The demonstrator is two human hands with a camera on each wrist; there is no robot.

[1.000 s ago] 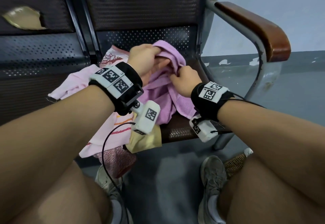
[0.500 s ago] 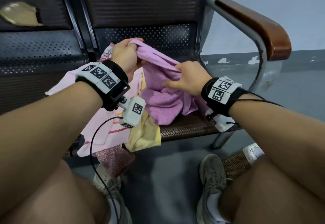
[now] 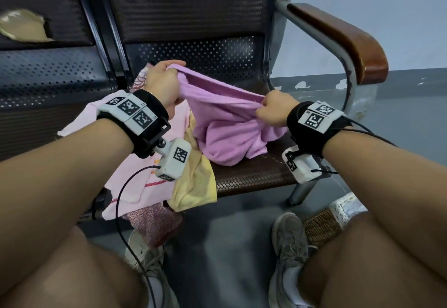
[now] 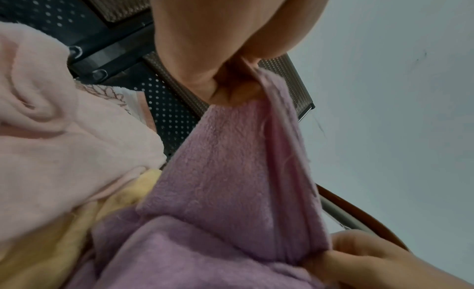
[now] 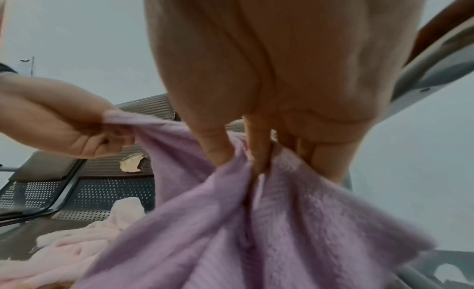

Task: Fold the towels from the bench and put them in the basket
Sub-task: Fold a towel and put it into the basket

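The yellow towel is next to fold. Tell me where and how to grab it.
Grip the yellow towel at its loose end hanging over the bench front edge, coming from the front and below. That end hangs free, while its upper part lies tucked between the pink towel and purple towel.

Dim, flat indoor light, soft shadows, no glare. Head view sharp, edges bowed by wide-angle. Both wrist views blurred, close foreground out of focus.

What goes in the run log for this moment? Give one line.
step: spreading purple towel | left hand: grips one edge | right hand: grips other edge | pink towel, yellow towel: on bench, unfolded
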